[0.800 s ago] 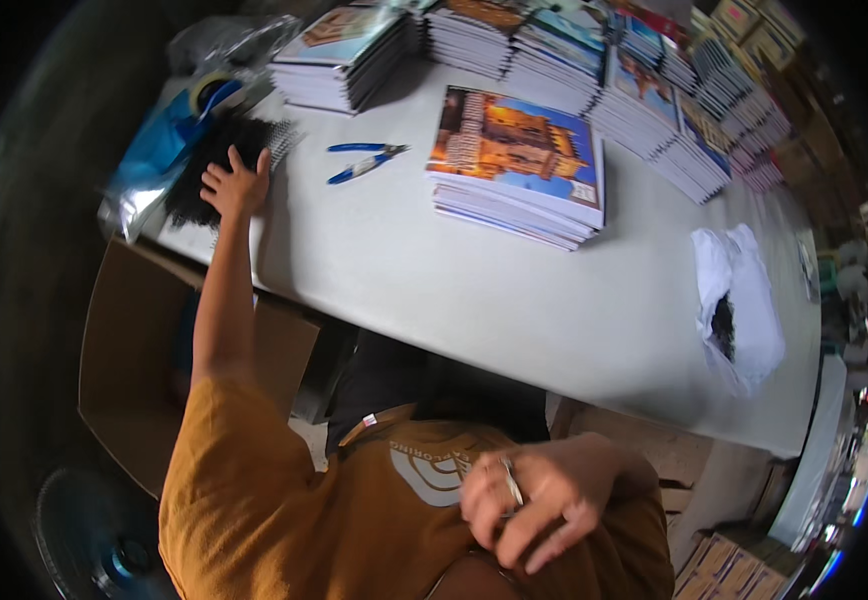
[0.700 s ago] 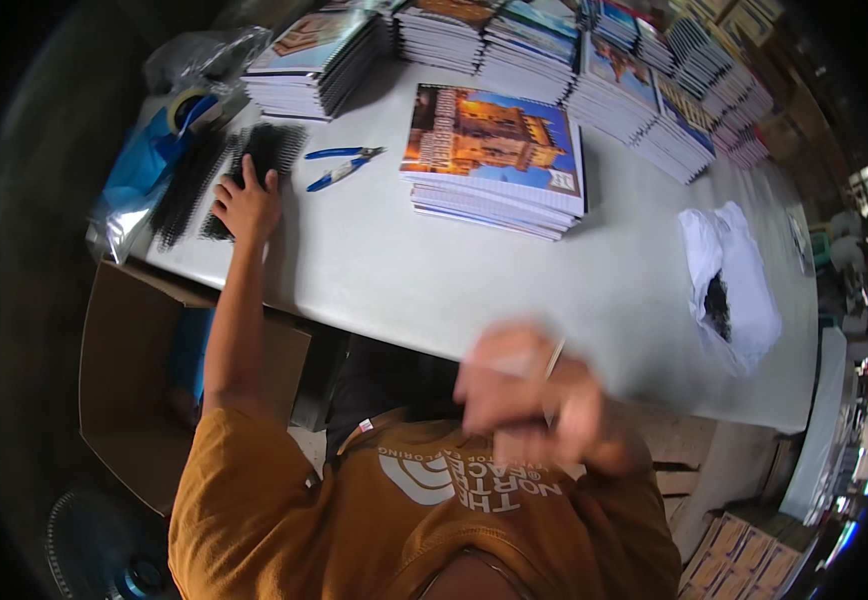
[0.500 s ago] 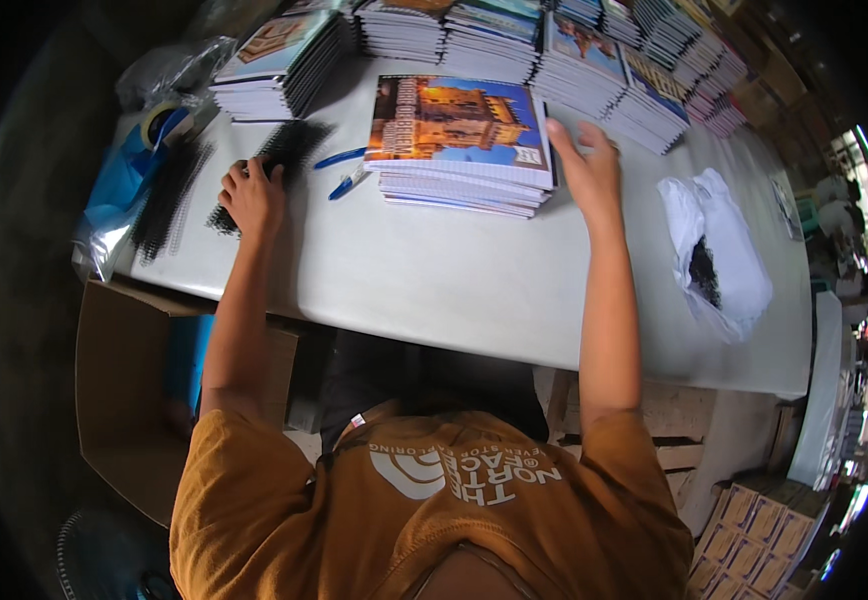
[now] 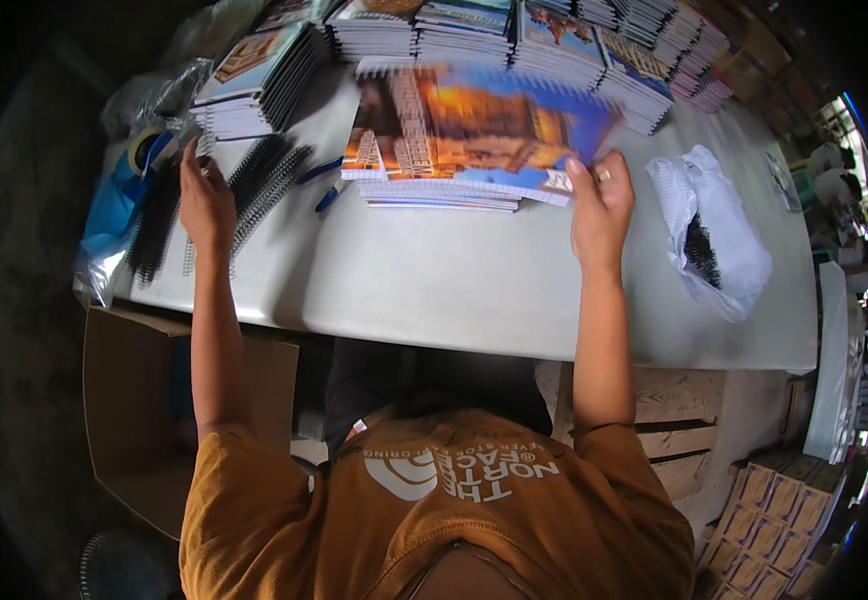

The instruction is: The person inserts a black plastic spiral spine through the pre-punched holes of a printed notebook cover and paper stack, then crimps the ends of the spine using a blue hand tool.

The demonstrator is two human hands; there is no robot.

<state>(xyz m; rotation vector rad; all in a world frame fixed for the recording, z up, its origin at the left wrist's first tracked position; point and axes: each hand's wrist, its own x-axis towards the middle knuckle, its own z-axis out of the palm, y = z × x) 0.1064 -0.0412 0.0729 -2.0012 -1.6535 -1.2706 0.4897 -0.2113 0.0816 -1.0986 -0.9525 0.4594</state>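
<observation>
My right hand (image 4: 604, 200) pinches the lower right corner of a spiral-edged booklet (image 4: 474, 120), its cover showing an orange stone tower against blue sky. That booklet is blurred and tilted, lifted off a stack of white-paged booklets (image 4: 444, 196) beneath it. My left hand (image 4: 207, 208) is raised over the left of the table, between two bunches of black spiral binding coils (image 4: 272, 180). A thin coil end (image 4: 190, 262) shows below its palm, and the fingers seem closed round that coil, though they partly hide it. A blue pen (image 4: 328, 196) lies beside the stack.
Stacks of booklets (image 4: 464, 45) line the table's far side. At left are a tape roll (image 4: 141, 152) and blue plastic wrapping (image 4: 114, 225). A white plastic bag (image 4: 739, 240) holding black coils lies at right. A cardboard box (image 4: 134, 400) stands below the table's left edge.
My right hand has taken hold of the top booklet's corner and raised it off the stack. My left hand has lifted from the right-hand bunch of coils and moved left.
</observation>
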